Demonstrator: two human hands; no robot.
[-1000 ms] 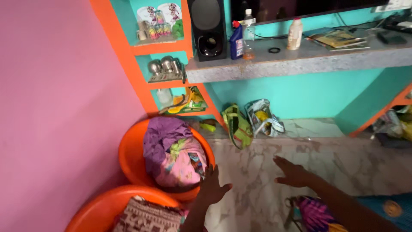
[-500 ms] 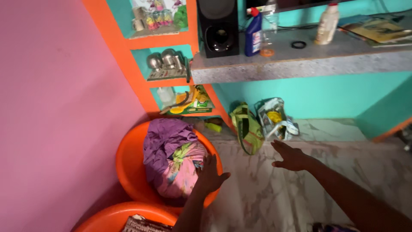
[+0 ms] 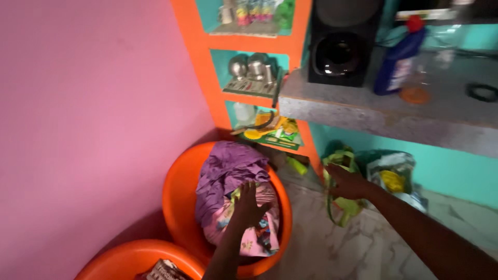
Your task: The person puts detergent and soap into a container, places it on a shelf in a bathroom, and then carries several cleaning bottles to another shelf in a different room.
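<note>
Resting flat on the clothes (image 3: 233, 181) in the orange tub (image 3: 179, 202), the left hand (image 3: 249, 203) is released; the right hand (image 3: 346, 181), fingers spread, hovers at the green bag (image 3: 340, 205).

Pink wall (image 3: 88, 114), orange shelving (image 3: 207, 78), seemingly stone ledge (image 3: 394, 116), marble floor (image 3: 332, 243)

Orange tub (image 3: 179, 207) — purple cloth (image 3: 228, 168), pink floral cloth (image 3: 259, 236).

I see clothes (image 3: 233, 176) piled in the tub (image 3: 179, 207) at the wall corner; a bag (image 3: 340, 181) lies right, under the shelf's (image 3: 363, 111) edge.
</note>
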